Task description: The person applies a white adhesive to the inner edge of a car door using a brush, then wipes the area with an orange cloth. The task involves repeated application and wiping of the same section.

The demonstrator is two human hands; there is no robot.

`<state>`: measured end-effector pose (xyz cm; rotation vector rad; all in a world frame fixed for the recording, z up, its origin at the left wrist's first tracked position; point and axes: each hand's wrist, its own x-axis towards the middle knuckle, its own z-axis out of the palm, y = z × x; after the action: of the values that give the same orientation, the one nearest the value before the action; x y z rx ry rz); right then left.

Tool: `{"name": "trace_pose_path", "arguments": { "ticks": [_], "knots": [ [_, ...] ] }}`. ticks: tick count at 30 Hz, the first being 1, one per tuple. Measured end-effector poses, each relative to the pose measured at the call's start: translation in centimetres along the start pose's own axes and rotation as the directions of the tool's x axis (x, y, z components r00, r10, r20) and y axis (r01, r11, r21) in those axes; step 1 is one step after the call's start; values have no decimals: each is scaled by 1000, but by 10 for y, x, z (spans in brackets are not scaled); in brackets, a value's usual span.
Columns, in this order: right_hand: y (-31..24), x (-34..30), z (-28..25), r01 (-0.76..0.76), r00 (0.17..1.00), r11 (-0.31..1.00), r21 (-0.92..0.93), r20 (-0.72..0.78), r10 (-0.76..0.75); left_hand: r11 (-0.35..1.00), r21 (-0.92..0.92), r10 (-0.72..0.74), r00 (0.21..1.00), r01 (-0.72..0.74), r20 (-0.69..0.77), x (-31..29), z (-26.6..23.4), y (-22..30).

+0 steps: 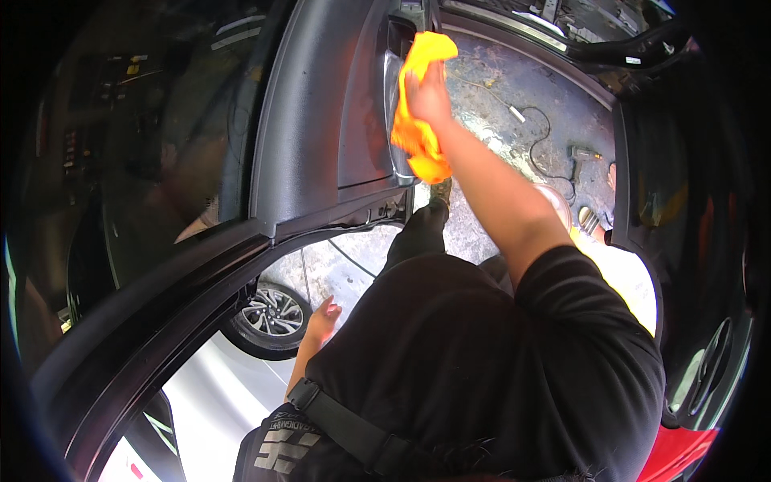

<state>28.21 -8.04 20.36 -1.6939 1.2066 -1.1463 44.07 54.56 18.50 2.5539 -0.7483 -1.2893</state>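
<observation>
An orange cloth lies bunched under my right hand, which presses it to the edge of a dark car door's inner panel. Part of the cloth sticks up past the fingers and part hangs below the wrist. Beside my body, low on the left, my left hand has its fingers apart and nothing visible in it. My torso hides most of the left forearm.
Dark door glass fills the left side. Below the door are a wheel and white bodywork. On the grey floor lie a cable and a gun-shaped tool. Another dark door stands at right.
</observation>
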Motion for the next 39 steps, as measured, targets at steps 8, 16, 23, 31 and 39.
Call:
{"name": "trace_pose_path", "arguments": {
  "ticks": [8,16,23,31,39],
  "knots": [
    [-50,-119,-15,9,990,989,-147,139,11,999,-17,39,976,-36,214,17,30,-20],
    [-43,7,-21,-425,878,898,-113,192,439,989,-43,146,976,-141,162,8,-5,91],
    [-31,-127,-101,-311,833,933,-181,420,359,875,-473,316,862,-103,397,48,26,206],
    [-20,-195,-250,-633,671,-167,756,643,369,506,-38,794,448,-862,410,66,137,392],
    [114,-270,-330,-584,534,445,679,-92,841,543,162,538,489,-824,687,136,278,457]
  ]
}}
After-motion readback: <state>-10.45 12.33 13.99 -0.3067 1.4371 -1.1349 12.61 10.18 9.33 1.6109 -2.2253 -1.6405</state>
